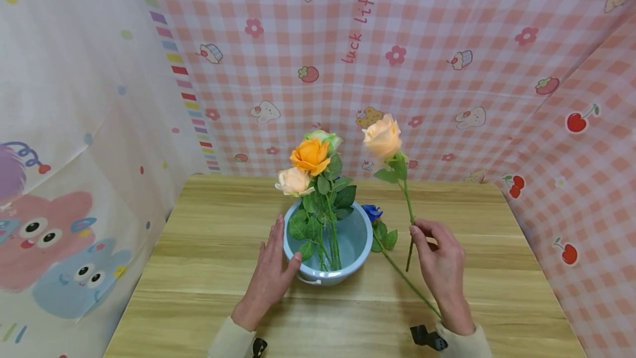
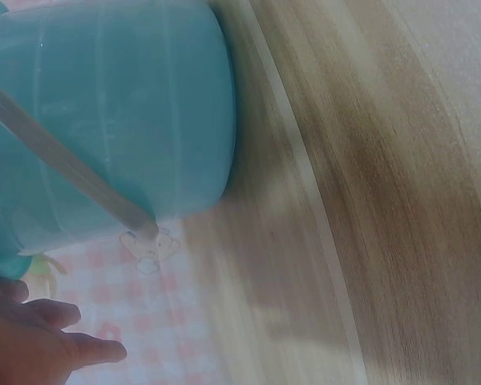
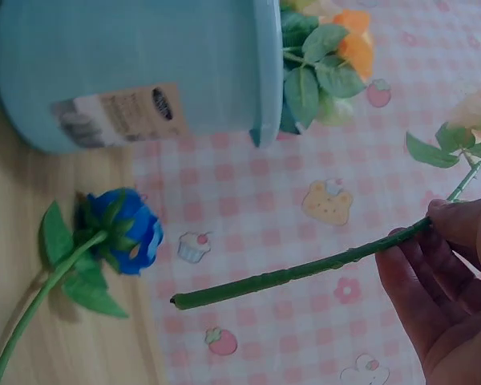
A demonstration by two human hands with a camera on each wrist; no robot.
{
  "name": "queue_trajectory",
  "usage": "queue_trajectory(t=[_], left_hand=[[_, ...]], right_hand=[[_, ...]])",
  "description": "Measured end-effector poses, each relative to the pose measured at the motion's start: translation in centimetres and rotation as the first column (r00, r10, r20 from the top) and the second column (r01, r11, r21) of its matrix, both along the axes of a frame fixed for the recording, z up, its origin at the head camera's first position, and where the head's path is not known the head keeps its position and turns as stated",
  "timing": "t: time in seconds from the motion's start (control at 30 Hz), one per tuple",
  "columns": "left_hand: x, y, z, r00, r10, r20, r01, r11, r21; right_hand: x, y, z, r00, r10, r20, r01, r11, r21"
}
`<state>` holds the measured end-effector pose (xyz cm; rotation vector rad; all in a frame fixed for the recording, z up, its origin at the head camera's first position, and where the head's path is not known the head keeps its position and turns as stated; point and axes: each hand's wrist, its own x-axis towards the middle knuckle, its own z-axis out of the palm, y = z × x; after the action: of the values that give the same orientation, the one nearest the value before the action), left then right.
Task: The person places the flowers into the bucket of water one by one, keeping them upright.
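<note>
A peach rose (image 1: 383,137) stands upright above the table, its green stem (image 3: 305,271) pinched between the thumb and fingers of my right hand (image 1: 439,261). The stem's cut end hangs free, to the right of a light blue bucket (image 1: 367,242). My left hand (image 1: 270,269) rests against the bucket's left rim with its fingers extended. Inside the bucket lean an orange rose (image 1: 310,156), a pale cream rose (image 1: 294,182) and a greenish-white rose (image 1: 325,138). On the table to the bucket's right lies a blue rose (image 3: 124,231), its stem running toward my right wrist.
The wooden table (image 1: 208,236) carries the bucket near its middle. A pink checked cloth (image 1: 427,93) hangs behind it, and a white patterned cloth (image 1: 89,142) hangs at the left. The bucket's white handle (image 2: 72,164) hangs down along its side.
</note>
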<state>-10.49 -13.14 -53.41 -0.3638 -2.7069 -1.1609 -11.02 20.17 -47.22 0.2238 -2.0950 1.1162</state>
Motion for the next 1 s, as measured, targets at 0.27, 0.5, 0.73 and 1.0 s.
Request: queue_trajectory(t=[0.27,0.5,0.73,1.0], left_hand=[[0.0,0.0,0.1,1.000,0.000,0.006,0.000,1.000,-0.010],[0.0,0.0,0.0,1.000,0.003,-0.003,-0.003,1.000,-0.019],[0.0,0.0,0.0,1.000,0.003,0.011,-0.003,1.000,-0.013],[0.0,0.0,-0.1,1.000,0.002,0.010,-0.002,1.000,-0.010]], right_hand=[[-0.3,-2.1,2.1,1.000,0.020,-0.012,-0.020,0.997,-0.069],[-0.9,-3.4,2.7,0.998,0.052,-0.039,-0.056,0.992,-0.114],[-1.2,-4.8,3.5,0.997,0.071,-0.041,-0.076,0.984,-0.159],[-1.5,-6.5,4.3,0.989,0.135,-0.061,-0.145,0.966,-0.216]])
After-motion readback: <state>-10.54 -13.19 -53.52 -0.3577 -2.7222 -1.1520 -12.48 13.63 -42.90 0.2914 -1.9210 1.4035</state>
